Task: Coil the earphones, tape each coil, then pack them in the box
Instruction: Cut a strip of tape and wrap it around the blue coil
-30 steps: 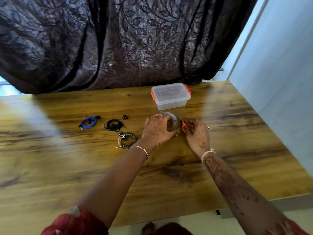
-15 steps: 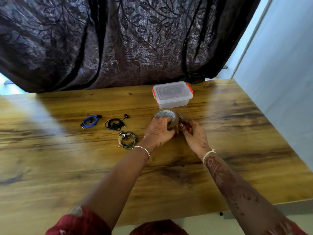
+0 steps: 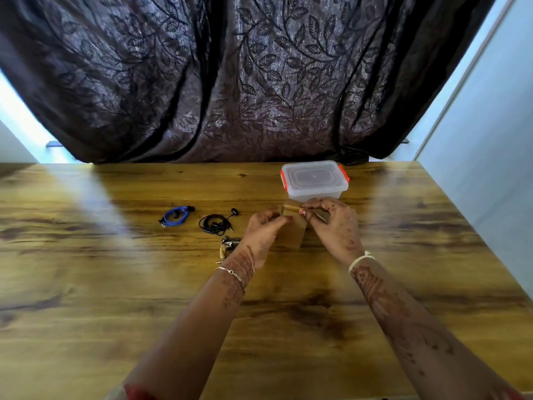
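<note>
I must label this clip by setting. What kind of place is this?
Probably a room in a home: a wooden table stands before a dark leaf-patterned curtain, with a plain pale wall on the right.

Bare table (image 3: pixel 432 255) lies open right of the hands, while the lidded box (image 3: pixel 314 180) just behind and three earphone coils (image 3: pixel 215 223) at left crowd them.

Dark leafy curtain (image 3: pixel 259 76), wooden table (image 3: pixel 86 284)
</note>
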